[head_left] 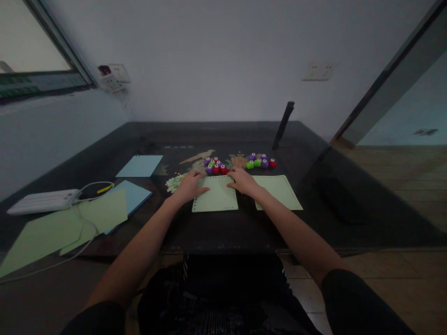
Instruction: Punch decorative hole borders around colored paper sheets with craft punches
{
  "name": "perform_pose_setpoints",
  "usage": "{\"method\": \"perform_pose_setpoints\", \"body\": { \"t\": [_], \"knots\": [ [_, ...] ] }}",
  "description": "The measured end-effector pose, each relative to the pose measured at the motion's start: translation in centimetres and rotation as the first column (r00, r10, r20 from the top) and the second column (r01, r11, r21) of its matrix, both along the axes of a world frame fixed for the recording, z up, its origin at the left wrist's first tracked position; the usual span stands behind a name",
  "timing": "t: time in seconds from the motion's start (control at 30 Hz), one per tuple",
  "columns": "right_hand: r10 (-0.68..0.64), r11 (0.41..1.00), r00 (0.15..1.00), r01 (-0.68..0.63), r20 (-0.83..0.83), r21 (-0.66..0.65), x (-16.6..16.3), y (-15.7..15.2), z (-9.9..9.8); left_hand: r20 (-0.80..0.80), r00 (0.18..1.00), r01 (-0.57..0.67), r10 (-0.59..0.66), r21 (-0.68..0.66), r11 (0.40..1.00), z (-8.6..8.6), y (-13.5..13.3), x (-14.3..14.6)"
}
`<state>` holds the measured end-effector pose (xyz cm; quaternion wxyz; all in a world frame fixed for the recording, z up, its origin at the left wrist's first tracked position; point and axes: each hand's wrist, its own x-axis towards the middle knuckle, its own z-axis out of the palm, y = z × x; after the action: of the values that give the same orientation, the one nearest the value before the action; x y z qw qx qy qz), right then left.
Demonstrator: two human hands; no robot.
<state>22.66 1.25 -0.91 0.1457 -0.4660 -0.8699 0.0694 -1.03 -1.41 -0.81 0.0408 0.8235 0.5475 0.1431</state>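
Observation:
A pale green sheet of paper (215, 195) lies flat on the dark table before me, with small marks along its edges. My left hand (190, 187) rests at the sheet's upper left side, thumb and fingers apart. At its upper right corner is my right hand (243, 181), thumb and fingertips also spread and touching the paper. Just beyond my hands sits a cluster of small red, purple and green pieces (215, 166) that look like craft paper punches. A second group of such punches (260, 161) stands to the right. Another marked green sheet (277, 191) lies partly under my right wrist.
On the left are a blue sheet (139, 166), blue paper (134, 195), overlapping green sheets (52, 235) and a white device (45, 201) with a cable. A black upright stand (283, 124) rises at the back right. A dark flat object (340, 202) lies on the right.

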Motion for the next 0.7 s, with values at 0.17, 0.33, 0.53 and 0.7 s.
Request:
{"method": "perform_pose_setpoints", "body": {
  "t": [0.17,0.33,0.53,0.7],
  "knots": [
    [-0.003,1.0,1.0,0.004,0.008,-0.008,0.0,-0.1,0.1,-0.024,1.0,-0.01,0.01,-0.002,1.0,0.3,-0.1,0.1],
    [-0.022,1.0,1.0,0.022,-0.008,-0.009,-0.1,-0.3,0.4,0.0,1.0,-0.005,0.005,0.013,1.0,0.0,0.0,0.0],
    [-0.04,0.999,0.999,0.04,-0.037,-0.007,-0.1,-0.6,0.5,0.029,1.0,-0.002,0.001,0.024,1.0,-0.7,0.4,-0.4],
    [-0.049,0.999,0.995,0.048,-0.082,-0.015,-0.1,-0.7,0.6,0.043,0.999,0.003,-0.003,0.021,1.0,-0.7,0.5,-0.4]
  ]
}}
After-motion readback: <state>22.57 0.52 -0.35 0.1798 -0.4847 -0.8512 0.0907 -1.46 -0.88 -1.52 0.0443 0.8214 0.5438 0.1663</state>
